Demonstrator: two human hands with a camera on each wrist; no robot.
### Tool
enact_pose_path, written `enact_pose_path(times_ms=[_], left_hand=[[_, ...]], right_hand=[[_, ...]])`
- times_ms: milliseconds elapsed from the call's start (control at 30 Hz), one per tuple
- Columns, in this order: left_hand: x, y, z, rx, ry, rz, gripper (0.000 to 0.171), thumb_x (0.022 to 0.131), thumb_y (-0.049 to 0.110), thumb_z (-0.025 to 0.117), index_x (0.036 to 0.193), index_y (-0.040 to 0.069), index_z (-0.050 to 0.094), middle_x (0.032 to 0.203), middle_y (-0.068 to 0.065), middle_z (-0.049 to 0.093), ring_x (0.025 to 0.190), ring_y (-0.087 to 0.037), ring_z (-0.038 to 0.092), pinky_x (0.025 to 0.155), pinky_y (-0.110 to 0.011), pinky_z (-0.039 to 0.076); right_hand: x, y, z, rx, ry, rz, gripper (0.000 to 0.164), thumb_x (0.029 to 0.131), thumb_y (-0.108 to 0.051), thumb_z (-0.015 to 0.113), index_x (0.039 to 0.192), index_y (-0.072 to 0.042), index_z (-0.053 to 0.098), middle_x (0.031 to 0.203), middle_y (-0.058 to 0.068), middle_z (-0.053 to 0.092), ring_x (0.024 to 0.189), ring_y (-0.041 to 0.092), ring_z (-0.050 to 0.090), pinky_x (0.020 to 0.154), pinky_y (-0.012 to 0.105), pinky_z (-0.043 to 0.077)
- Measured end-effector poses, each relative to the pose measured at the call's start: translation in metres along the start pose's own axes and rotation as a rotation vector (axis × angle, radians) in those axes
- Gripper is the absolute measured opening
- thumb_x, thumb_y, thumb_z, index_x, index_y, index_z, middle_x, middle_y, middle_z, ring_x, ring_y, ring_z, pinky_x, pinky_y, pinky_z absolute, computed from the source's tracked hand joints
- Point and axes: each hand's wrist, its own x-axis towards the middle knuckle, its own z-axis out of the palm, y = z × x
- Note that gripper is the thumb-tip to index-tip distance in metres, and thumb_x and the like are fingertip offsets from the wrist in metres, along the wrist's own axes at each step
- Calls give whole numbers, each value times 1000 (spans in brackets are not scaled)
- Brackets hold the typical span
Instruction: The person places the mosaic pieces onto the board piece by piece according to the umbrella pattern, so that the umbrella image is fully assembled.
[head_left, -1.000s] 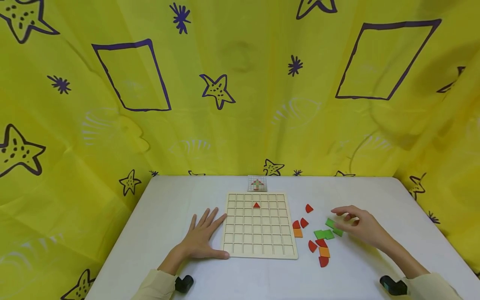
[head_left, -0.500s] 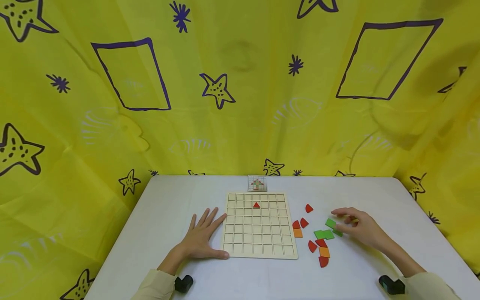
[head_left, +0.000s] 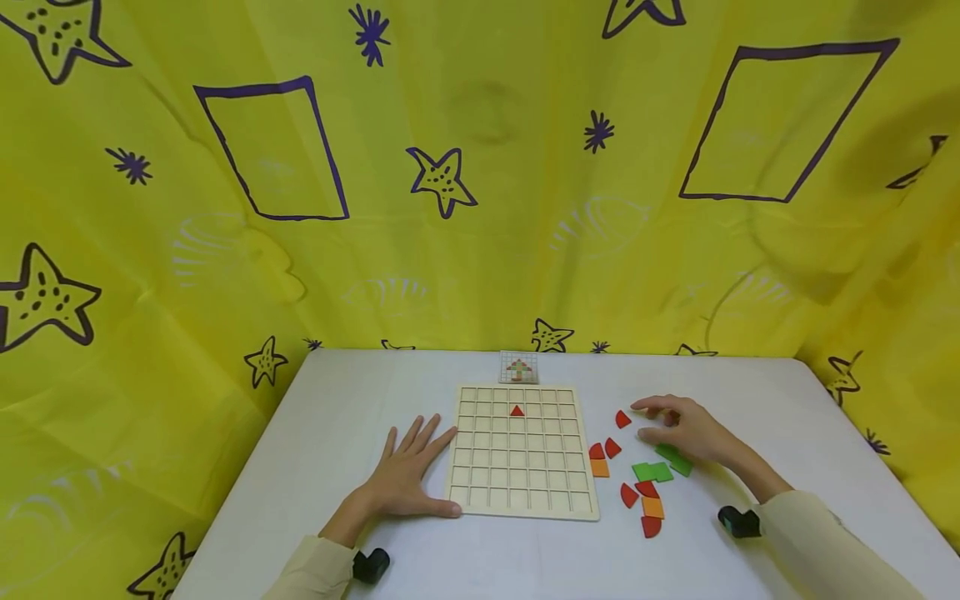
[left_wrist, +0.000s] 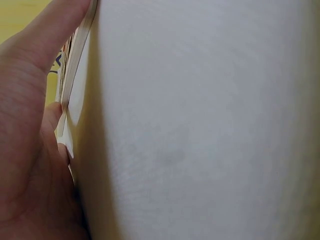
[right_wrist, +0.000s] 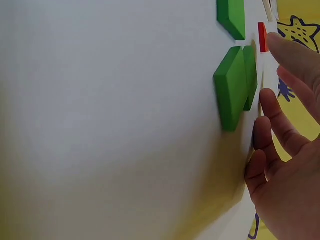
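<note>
My left hand (head_left: pixel 401 482) lies with fingers spread beside a cream grid board (head_left: pixel 525 514), its thumb at the near left corner. A small red triangle (head_left: pixel 517 411) sits in a cell in the board's second row. To the right, my right hand (head_left: pixel 692 429) hovers with fingers loosely bent and thumb apart, holding nothing. Just left of its fingertips lies a red quarter-circle tile (head_left: pixel 622 419). Below the hand are green parallelogram tiles (head_left: pixel 673 460); the right wrist view shows two green tiles (right_wrist: pixel 231 90) side by side near the fingers.
Other green tiles (head_left: pixel 652 472), an orange square (head_left: pixel 600 468), a second orange square (head_left: pixel 652 507) and several red quarter-circles (head_left: pixel 628 496) are scattered right of the board. A small pattern card (head_left: pixel 519 367) lies behind the board. A yellow curtain (head_left: pixel 495 250) encloses the white table (head_left: pixel 352 383).
My right hand has moved left and farther from me, off the green tiles towards the red quarter-circle. My left hand keeps its place at the board, and the head view has shifted slightly.
</note>
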Motion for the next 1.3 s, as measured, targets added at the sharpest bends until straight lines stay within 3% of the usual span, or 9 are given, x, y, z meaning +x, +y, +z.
enact_pose_path(times_ms=[333, 533, 833, 1100, 1300], left_hand=[[1, 1, 0, -1, 6, 5, 118, 70, 79, 74, 164, 25, 28, 172, -10, 12, 158, -38, 2, 118, -72, -5], [0, 2, 0, -10, 22, 17, 118, 70, 79, 75, 164, 23, 29, 172, -13, 14, 157, -40, 4, 118, -72, -4], [-1, 1, 2, -33, 49, 47, 118, 70, 80, 74, 164, 22, 29, 171, -15, 16, 157, -42, 5, 117, -73, -4], [-1, 0, 1, -32, 40, 40, 118, 70, 79, 74, 163, 21, 30, 171, -14, 15, 157, -42, 5, 117, -73, -4], [1, -4, 8, -25, 62, 41, 120, 68, 83, 72, 164, 25, 28, 172, -10, 14, 158, -38, 3, 117, -72, -5]], right_hand=[[18, -6, 6, -6, -62, -22, 32, 92, -19, 79, 123, -11, 74, 102, 4, 61, 87, 22, 47, 70, 30, 41], [17, -7, 6, -14, -36, -30, 22, 91, -18, 79, 112, -11, 76, 97, 2, 61, 85, 21, 47, 69, 29, 41], [16, -6, 13, -34, 28, 48, 22, 87, -27, 84, 94, -14, 68, 87, 1, 56, 83, 21, 48, 66, 27, 42], [15, -5, 13, -50, 7, -23, 31, 89, -24, 82, 117, -13, 75, 97, 2, 59, 85, 21, 48, 68, 29, 42], [14, -5, 12, -44, -2, -54, 27, 90, -23, 81, 116, -15, 78, 95, 1, 59, 84, 19, 46, 67, 29, 40]])
